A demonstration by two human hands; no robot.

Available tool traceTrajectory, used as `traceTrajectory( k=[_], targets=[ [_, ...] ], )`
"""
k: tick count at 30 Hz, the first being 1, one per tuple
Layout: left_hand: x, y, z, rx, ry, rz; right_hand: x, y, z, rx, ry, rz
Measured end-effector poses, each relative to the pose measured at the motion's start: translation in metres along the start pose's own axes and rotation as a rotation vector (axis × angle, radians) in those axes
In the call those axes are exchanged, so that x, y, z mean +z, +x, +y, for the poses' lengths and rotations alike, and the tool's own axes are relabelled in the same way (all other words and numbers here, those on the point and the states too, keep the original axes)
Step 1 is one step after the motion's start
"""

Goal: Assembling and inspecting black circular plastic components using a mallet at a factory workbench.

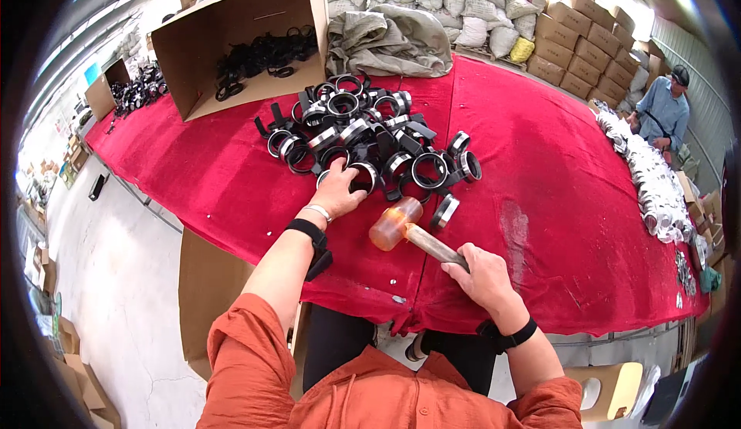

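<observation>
My right hand (485, 276) is wrapped round the wooden handle of a mallet (397, 224). The mallet's translucent orange head hovers over or rests on the red cloth; which of these I cannot tell. At the near edge of a heap of black rings (343, 105) with silver bands, my left hand (340, 191) has its thumb and fingers closed on one black ring (369, 173). Part of that ring is hidden behind the fingers. A loose ring (445, 211) lies just beyond the mallet head, and some pieces in the heap carry flat black tabs.
A cardboard box (247, 43) on its side holds more black parts. Behind the heap lies a crumpled grey sack (390, 39). On the right, silvery parts (652, 182) line the edge of the red-covered table (540, 275), near another person (665, 109). Sacks and cartons (583, 43) stand beyond.
</observation>
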State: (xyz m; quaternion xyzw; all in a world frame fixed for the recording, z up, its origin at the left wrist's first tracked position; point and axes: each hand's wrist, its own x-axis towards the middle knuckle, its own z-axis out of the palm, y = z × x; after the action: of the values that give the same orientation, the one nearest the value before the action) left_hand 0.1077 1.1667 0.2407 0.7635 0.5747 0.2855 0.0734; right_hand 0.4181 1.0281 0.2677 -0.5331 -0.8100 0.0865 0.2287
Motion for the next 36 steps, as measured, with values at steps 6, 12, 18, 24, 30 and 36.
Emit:
traceTrajectory(
  k=[6, 12, 18, 24, 30, 36],
  targets=[
    [-0.031, -0.035, 0.081, 0.139, -0.109, 0.188, -0.022, -0.070, 0.013, 0.235, 0.557, -0.006],
    [0.037, -0.033, 0.145, 0.177, -0.163, -0.036, -0.026, -0.106, 0.020, 0.563, 1.147, 0.190],
    [0.051, -0.020, 0.145, -0.001, -0.432, 0.016, -0.029, -0.117, 0.035, 0.687, 1.193, 0.137],
    [-0.026, -0.059, 0.141, -0.374, -1.127, -0.387, -0.043, -0.097, 0.052, 0.701, 1.482, 0.091],
    [-0.047, -0.084, 0.138, -0.351, -1.039, -0.439, -0.034, -0.064, 0.082, 0.484, 0.997, 0.014],
    [-0.043, -0.107, 0.155, -0.341, -1.072, -0.546, -0.041, -0.067, 0.031, 0.065, 0.047, 0.344]
  ],
)
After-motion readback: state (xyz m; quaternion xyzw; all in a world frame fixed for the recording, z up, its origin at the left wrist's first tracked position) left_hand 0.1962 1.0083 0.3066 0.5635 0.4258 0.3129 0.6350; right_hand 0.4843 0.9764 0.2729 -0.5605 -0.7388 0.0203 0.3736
